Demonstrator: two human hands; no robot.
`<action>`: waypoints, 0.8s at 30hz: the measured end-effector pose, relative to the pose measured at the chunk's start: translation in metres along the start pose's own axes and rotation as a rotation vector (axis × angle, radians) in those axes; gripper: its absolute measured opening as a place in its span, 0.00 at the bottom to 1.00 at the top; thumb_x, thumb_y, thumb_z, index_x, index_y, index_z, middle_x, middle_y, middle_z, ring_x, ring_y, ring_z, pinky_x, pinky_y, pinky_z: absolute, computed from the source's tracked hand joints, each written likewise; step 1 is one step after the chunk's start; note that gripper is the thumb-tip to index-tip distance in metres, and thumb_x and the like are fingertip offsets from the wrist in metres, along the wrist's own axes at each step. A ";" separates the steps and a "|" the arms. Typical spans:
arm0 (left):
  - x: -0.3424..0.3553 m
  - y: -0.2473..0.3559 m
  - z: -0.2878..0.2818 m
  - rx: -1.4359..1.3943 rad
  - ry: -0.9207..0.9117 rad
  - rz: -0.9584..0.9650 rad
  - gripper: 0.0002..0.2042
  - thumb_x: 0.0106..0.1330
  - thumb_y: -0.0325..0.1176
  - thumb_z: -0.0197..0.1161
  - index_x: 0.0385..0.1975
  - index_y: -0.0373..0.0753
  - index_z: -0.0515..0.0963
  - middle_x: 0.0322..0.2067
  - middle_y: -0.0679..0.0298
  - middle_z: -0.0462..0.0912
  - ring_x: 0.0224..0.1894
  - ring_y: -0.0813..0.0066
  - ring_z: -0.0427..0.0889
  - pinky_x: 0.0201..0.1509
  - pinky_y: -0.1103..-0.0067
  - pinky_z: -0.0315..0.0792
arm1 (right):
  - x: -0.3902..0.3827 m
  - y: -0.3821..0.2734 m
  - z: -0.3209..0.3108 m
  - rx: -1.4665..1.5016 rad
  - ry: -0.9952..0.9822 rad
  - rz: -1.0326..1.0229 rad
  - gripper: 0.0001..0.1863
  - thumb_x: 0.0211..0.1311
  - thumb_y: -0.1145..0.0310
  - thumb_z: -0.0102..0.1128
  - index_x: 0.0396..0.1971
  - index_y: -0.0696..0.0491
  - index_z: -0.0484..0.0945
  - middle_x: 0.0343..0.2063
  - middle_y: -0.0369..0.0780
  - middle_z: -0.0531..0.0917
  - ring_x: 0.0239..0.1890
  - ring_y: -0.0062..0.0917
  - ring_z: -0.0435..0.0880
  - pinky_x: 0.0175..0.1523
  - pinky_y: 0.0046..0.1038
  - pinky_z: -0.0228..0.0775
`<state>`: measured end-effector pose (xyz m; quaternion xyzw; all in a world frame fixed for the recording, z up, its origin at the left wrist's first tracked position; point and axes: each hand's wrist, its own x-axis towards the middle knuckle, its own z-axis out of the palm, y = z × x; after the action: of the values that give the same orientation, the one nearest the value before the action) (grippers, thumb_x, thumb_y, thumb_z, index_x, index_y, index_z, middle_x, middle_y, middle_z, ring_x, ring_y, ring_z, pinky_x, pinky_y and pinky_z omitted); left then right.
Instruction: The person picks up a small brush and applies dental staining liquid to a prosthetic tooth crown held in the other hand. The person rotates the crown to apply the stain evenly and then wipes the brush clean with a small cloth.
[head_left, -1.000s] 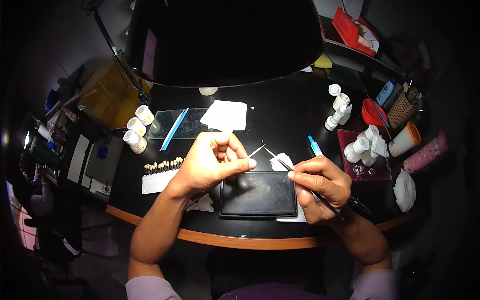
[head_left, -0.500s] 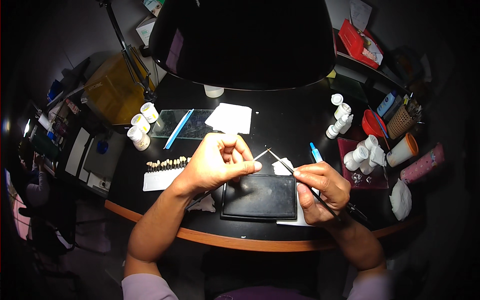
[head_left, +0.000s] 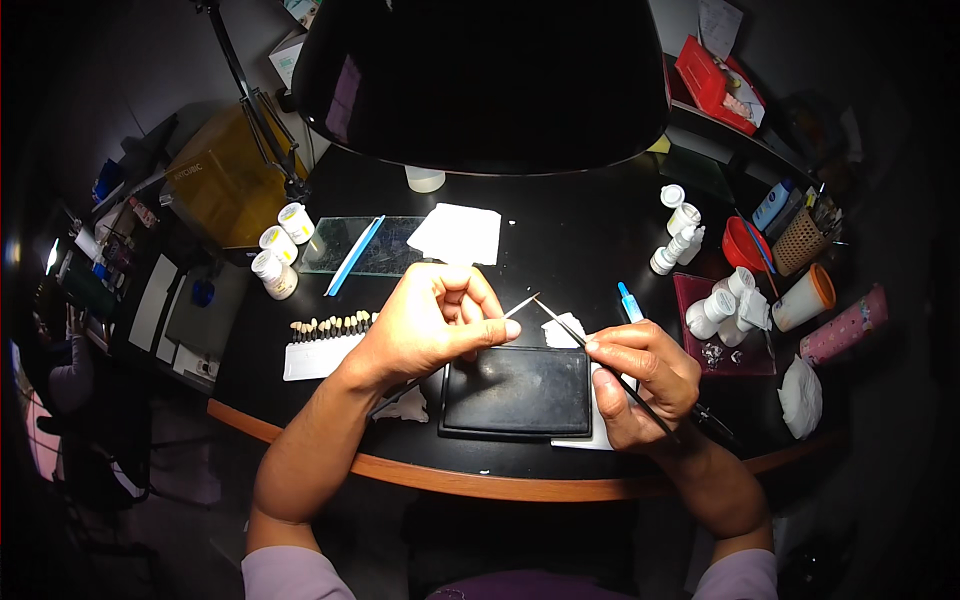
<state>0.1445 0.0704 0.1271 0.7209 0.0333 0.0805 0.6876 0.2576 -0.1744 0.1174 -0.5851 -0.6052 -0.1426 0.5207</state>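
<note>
Barely a stir since 0.5 seconds ago: left hand point(head_left: 445, 320) pinching a thin pale tool point(head_left: 521, 304), right hand point(head_left: 648, 375) gripping a slim dark tool point(head_left: 575, 333), their 2 tips right together, touching or not I can't tell, beyond the black slab point(head_left: 516, 392).

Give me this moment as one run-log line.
left hand: pinching pale-tipped tool | right hand: holding dark-handled tool | tips: close, contact unclear | table: flat black box
</note>
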 end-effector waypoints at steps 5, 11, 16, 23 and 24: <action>0.000 0.000 0.001 0.007 0.004 -0.001 0.10 0.61 0.30 0.79 0.28 0.35 0.82 0.21 0.70 0.82 0.20 0.91 0.77 0.24 0.90 0.69 | 0.000 0.001 0.001 0.010 0.008 0.007 0.12 0.54 0.82 0.64 0.40 0.62 0.85 0.37 0.47 0.86 0.35 0.29 0.87 0.40 0.27 0.81; 0.000 0.001 -0.002 0.021 0.005 -0.018 0.09 0.61 0.29 0.78 0.29 0.35 0.82 0.22 0.68 0.84 0.22 0.89 0.79 0.25 0.89 0.72 | 0.001 0.001 0.000 0.023 0.000 -0.008 0.12 0.54 0.83 0.64 0.40 0.62 0.85 0.37 0.47 0.86 0.35 0.29 0.87 0.39 0.27 0.81; 0.000 0.000 -0.002 0.026 -0.011 -0.031 0.09 0.61 0.28 0.78 0.29 0.35 0.83 0.24 0.66 0.86 0.23 0.87 0.80 0.26 0.88 0.74 | 0.000 -0.001 0.000 0.012 0.021 0.003 0.12 0.54 0.83 0.64 0.40 0.62 0.85 0.37 0.47 0.86 0.34 0.29 0.87 0.40 0.27 0.81; 0.000 0.001 0.000 0.005 0.002 -0.002 0.10 0.61 0.29 0.79 0.29 0.34 0.82 0.21 0.69 0.83 0.20 0.90 0.77 0.24 0.90 0.70 | -0.001 0.000 -0.001 -0.004 -0.033 0.000 0.12 0.61 0.78 0.62 0.45 0.61 0.83 0.38 0.49 0.86 0.38 0.33 0.88 0.42 0.30 0.81; 0.000 0.001 0.000 0.001 0.002 0.006 0.10 0.61 0.29 0.79 0.29 0.34 0.82 0.21 0.69 0.83 0.20 0.90 0.78 0.24 0.90 0.69 | 0.000 0.000 0.000 -0.003 -0.009 -0.001 0.12 0.58 0.80 0.63 0.43 0.61 0.84 0.37 0.48 0.86 0.36 0.31 0.88 0.40 0.28 0.80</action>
<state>0.1444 0.0700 0.1280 0.7213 0.0317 0.0832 0.6869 0.2579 -0.1749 0.1173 -0.5862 -0.6076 -0.1411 0.5169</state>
